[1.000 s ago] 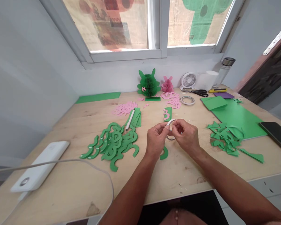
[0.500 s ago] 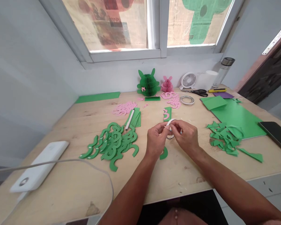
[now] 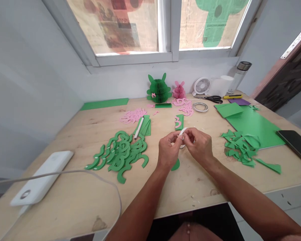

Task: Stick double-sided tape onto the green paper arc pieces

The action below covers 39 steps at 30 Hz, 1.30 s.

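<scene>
Both of my hands meet above the middle of the table, fingertips pinched close together. Between them is a narrow roll of white tape (image 3: 183, 131), its ring partly hidden by my fingers. My left hand (image 3: 168, 150) grips the roll's left side with thumb and fingers. My right hand (image 3: 199, 144) pinches at the same roll from the right; whether a loose end is between the fingertips is too small to tell. Under my left wrist lies a green curved paper piece (image 3: 176, 164), partly covered. Just beyond my hands is a folded green strip (image 3: 181, 122) with pink curved cutouts on it.
Green curved cutouts (image 3: 124, 150) are piled left, beside a white pen (image 3: 139, 128). Green scraps (image 3: 242, 149), green sheets (image 3: 253, 125) and a phone (image 3: 296, 144) lie right. Behind are another tape roll (image 3: 200, 107), scissors (image 3: 213, 99) and a green honeycomb paper figure (image 3: 159, 90). A cable (image 3: 90, 172) crosses front left.
My left hand has shifted very slightly and its thumb has moved up along the tape roll. The green piece under my wrist is a little more covered.
</scene>
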### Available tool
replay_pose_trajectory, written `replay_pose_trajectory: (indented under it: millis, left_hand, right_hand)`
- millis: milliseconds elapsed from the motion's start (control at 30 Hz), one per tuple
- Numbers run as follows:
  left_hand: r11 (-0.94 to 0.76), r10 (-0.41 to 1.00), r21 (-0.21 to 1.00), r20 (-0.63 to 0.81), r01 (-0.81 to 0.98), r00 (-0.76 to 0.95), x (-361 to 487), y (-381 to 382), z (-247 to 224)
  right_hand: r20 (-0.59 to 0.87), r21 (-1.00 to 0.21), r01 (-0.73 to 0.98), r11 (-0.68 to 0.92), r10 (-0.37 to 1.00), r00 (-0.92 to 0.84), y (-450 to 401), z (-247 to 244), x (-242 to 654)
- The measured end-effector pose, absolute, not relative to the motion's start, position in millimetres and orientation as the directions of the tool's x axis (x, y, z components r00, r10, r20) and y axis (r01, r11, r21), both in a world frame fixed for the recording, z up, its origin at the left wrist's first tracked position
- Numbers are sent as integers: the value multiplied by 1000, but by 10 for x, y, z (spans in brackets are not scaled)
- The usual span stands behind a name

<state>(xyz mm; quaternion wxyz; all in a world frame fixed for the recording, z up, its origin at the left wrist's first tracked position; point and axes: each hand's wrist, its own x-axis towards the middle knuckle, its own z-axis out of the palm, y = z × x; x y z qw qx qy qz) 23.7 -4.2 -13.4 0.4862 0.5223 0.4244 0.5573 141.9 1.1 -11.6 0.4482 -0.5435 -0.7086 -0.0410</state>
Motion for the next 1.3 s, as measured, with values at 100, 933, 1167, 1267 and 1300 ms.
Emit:
replay_pose_trajectory:
  millis: [100,933,1167,1267,1300]
  left_hand:
    - [-137,990,978,141,-159,14,253,-42,-127]
    - [-7,998,934,-14,-357,-56,86,112,-107]
    - [17,999,865,-41,-501,-36,14,136,-72]
    - [31,998,844,-55,-536,-27,-4,136,-50]
    - [34,998,837,-58,-547,-27,-8,134,-47]
  right_hand:
    - [660,-472,789,393,751,21,9,-115,1416]
    - [-20,-976,80,204,279,-960,-224,298,1559]
    - [-57,-976,58,209,13,-998,-429,287,1399]
    - [-40,-966,48,254,37,-999,-501,308,1315]
    - [-23,-961,45,274,82,-996,-521,303,1294]
